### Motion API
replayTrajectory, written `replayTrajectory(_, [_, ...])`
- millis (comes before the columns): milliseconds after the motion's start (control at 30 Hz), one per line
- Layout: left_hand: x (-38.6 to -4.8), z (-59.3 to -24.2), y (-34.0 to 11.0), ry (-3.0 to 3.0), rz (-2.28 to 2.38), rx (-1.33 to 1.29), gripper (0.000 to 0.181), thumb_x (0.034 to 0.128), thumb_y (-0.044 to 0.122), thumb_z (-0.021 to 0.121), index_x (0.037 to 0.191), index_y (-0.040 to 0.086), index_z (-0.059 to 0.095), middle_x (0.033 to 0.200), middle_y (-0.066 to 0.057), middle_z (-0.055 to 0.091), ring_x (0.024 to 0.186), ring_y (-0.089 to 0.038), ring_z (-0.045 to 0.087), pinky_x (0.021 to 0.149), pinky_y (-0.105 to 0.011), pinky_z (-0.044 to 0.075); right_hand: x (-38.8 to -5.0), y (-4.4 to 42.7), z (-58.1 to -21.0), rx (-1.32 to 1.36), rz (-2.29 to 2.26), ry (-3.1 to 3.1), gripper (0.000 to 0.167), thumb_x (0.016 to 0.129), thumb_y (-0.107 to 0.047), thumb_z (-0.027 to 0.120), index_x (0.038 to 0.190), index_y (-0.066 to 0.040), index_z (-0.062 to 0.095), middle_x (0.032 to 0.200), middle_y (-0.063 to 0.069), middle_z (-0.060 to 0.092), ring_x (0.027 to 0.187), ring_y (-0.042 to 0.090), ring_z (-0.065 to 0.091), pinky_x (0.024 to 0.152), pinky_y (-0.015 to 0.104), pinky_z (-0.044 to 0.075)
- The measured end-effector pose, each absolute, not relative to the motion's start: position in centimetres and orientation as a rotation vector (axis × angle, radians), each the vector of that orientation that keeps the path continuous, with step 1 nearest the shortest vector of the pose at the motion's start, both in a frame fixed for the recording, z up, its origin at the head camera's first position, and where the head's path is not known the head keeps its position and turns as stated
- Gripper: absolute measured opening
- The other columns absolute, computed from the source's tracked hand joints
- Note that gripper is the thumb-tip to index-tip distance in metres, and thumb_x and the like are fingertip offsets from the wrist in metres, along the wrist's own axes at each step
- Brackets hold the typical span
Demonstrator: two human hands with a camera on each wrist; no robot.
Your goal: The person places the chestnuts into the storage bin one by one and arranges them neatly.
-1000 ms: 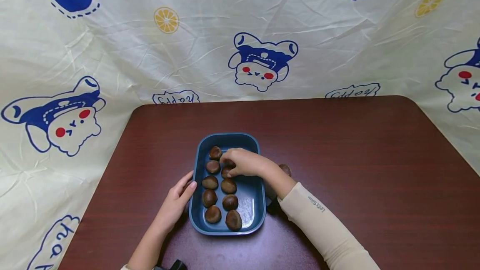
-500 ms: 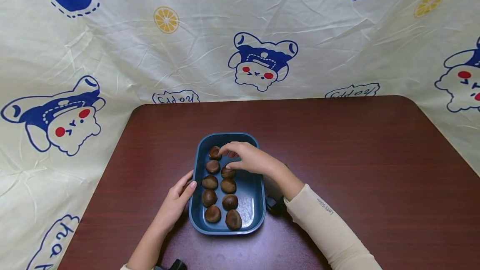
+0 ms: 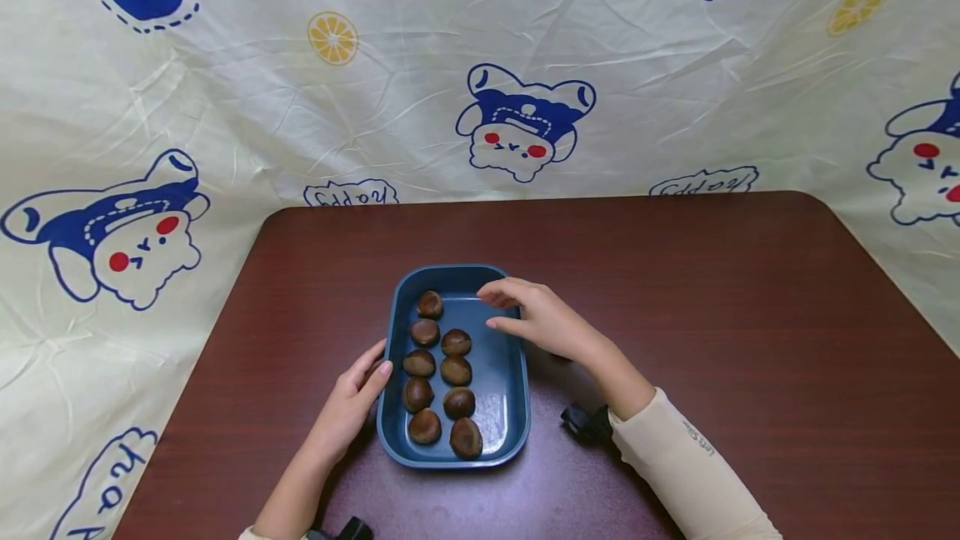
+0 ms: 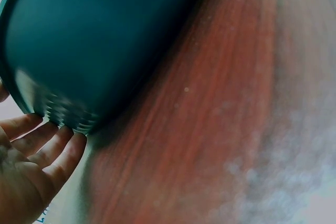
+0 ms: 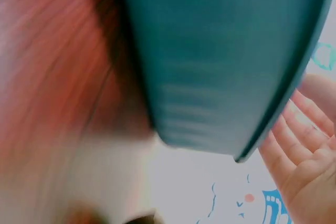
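A blue rectangular tray (image 3: 498, 373) lies on the table, also filling much of both wrist views. Inside it, brown chestnuts stand in two lengthwise columns, a left one (image 3: 418, 363) reaching farther back than the right one (image 3: 456, 342). My left hand (image 3: 352, 398) rests against the tray's left side, thumb at the rim; in the left wrist view its nearly straight fingers (image 4: 63, 161) touch the outer wall. Over the tray's back right edge hovers my right hand (image 3: 540, 315), thumb and fingers apart, holding nothing.
The brown wooden table (image 3: 712, 315) extends to both sides of the tray. A white printed sheet (image 3: 420, 107) hangs behind it. Blurred dark brown shapes (image 5: 144, 219) show at the bottom of the right wrist view. A black device (image 3: 588, 422) sits at my right wrist.
My right hand has let go of the rearmost chestnut of the right column, lifted off and moved right toward the tray's edge. The left hand and tray have stayed in place.
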State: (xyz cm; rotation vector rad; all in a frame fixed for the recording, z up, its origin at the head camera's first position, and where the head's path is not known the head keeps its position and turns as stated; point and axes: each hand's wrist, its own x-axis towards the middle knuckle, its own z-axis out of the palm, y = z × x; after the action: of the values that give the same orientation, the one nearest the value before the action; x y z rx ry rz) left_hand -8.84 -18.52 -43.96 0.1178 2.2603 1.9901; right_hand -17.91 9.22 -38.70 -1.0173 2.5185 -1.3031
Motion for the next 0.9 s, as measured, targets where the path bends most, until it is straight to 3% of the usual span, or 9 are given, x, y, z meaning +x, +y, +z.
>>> replayTrajectory(367, [-8.9,-44.1,-18.5,2.266,1.987,0.121,0.044,0.0948,0.02,0.047,0.135,0.004,0.038,0.126,-0.017,0.049,0.109,-0.028,0.049,0.085,-0.029,0.042,-17.1,13.4,-39.2,-0.827,-1.272,2.699,0.037,0.082,-0.015,0.066,0.117,-0.008,0.056,0.11,0.002,0.058,0.099,0.018,0.054,0.083,0.039,0.045])
replayTrajectory(700, [-8.9,-44.1,-18.6,2.274,1.985,0.131,0.044,0.0949,0.019,0.046,0.135,0.003,0.038,0.125,-0.019,0.049,0.108,-0.029,0.049,0.085,-0.028,0.042,-16.7,16.3,-40.7,-0.785,-1.13,2.669,0.043,0.08,-0.016,0.068,0.119,-0.003,0.053,0.114,0.009,0.056,0.102,0.024,0.053,0.084,0.042,0.043])
replayTrajectory(900, [-8.9,-44.1,-18.6,2.277,1.989,0.14,0.043,0.095,0.019,0.046,0.134,0.003,0.038,0.123,-0.019,0.05,0.107,-0.029,0.05,0.084,-0.028,0.042,-17.0,17.1,-41.3,-0.848,-0.959,2.664,0.038,0.078,-0.01,0.07,0.111,0.0,0.056,0.106,0.01,0.058,0.097,0.024,0.054,0.083,0.041,0.043])
